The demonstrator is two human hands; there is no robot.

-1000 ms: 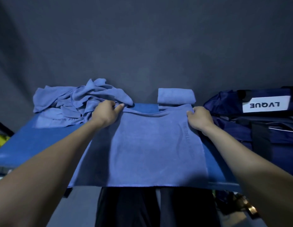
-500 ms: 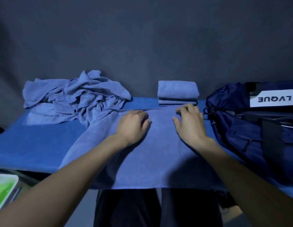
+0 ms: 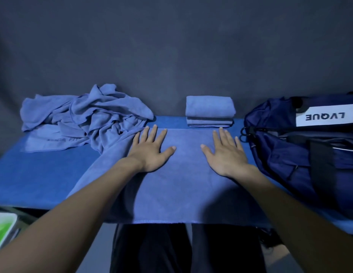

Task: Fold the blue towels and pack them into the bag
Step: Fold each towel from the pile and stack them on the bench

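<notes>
left hand [image 3: 150,152]: flat, fingers spread, pressing spread towel [image 3: 183,186]
right hand [image 3: 227,154]: flat, pressing same towel
bag [image 3: 301,154]: just right

A: The flat terry towel spread across the middle [image 3: 183,174] is a soft periwinkle blue, plain, no pattern.

B: Same shade as the crumpled heap of cloth towels [image 3: 87,123] and the small stack of folded towels [image 3: 210,112]?

A: Yes, all one muted blue. The cloth-covered table [image 3: 37,174] beneath is a stronger, more saturated royal blue.

B: And the soft fabric duffel bag [image 3: 286,154]?

A: Dark navy with black straps, plus a white rectangular label [image 3: 327,116] carrying black letters. The backdrop wall [image 3: 171,46] is flat charcoal grey. A white tray at the lower left corner [image 3: 3,228] shows bright green inside.
</notes>
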